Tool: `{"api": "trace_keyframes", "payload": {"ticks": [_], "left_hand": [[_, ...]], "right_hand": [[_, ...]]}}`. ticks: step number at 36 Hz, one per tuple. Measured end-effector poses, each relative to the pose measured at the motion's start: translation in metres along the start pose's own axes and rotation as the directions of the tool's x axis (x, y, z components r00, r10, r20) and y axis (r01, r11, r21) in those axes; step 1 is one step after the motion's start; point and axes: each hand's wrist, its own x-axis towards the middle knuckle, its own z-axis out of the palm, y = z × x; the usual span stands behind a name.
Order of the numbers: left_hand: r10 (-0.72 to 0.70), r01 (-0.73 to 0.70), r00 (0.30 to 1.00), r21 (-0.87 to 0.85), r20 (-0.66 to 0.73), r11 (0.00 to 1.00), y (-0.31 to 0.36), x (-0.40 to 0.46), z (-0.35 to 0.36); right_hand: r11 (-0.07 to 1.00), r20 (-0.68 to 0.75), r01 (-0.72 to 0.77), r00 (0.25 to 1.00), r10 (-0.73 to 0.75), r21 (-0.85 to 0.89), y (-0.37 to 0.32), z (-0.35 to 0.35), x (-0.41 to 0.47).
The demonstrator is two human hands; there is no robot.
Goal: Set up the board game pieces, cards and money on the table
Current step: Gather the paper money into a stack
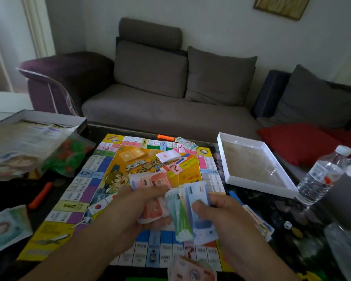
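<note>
The colourful game board (pixel 101 179) lies flat on the dark table. Over its near half, my left hand (pixel 134 209) grips a wad of orange and pink play money (pixel 152 183). My right hand (pixel 221 209) holds a fan of blue and green notes (pixel 193 201), thumb pressed on top. A white card deck (pixel 168 155) sits on the board's middle. More notes lie at the far edge (pixel 185 142), at the near edge (pixel 190 270) and at the left (pixel 6 226). A stack of cards (pixel 257 222) lies right of the board, and a white die (pixel 287 224) beyond it.
An open box with leaflets (pixel 49 118) and a bag of red and green pieces (pixel 69 155) sit at the left. A white box lid (pixel 288 187) and a water bottle (pixel 320 177) stand at the right. Orange holders (pixel 41 195) (pixel 165 137) lie by the board. A grey sofa (pixel 170 110) is behind.
</note>
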Motion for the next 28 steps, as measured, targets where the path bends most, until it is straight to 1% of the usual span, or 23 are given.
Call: {"api": "trace_keyframes", "payload": {"ticks": [7, 13, 16, 18, 20, 23, 28], "left_hand": [[0.012, -0.011, 1.0, -0.042, 0.019, 0.999, 0.02, 0.024, 0.0], [-0.003, 0.004, 1.0, -0.061, 0.01, 0.998, 0.028, 0.045, 0.003], [-0.016, 0.018, 0.999, -0.055, 0.031, 0.998, 0.033, 0.055, 0.003], [-0.016, 0.018, 0.999, -0.045, 0.032, 0.999, 0.036, 0.063, 0.002], [-0.01, 0.011, 1.0, -0.041, 0.027, 0.999, 0.04, 0.071, 0.0], [-0.019, 0.02, 1.0, -0.03, 0.014, 0.999, 0.048, 0.084, -0.005], [-0.043, 0.034, 0.998, -0.184, -0.046, 0.982, 0.054, 0.107, -0.013]], "right_hand": [[0.989, 0.066, -0.103, 0.993, 0.096, 0.109, -0.014, 0.009, 0.026], [0.989, -0.054, -0.061, 0.996, 0.069, 0.132, -0.019, 0.019, 0.046], [0.991, -0.081, -0.035, 0.996, 0.046, 0.131, -0.019, 0.016, 0.056], [0.988, -0.11, -0.021, 0.993, 0.038, 0.15, -0.019, 0.013, 0.065], [0.978, -0.115, -0.03, 0.992, 0.055, 0.205, -0.021, 0.009, 0.076], [0.971, -0.151, -0.036, 0.986, 0.073, 0.237, -0.027, -0.002, 0.107], [0.964, -0.263, -0.112, 0.949, 0.176, 0.24, -0.033, -0.024, 0.203]]}}
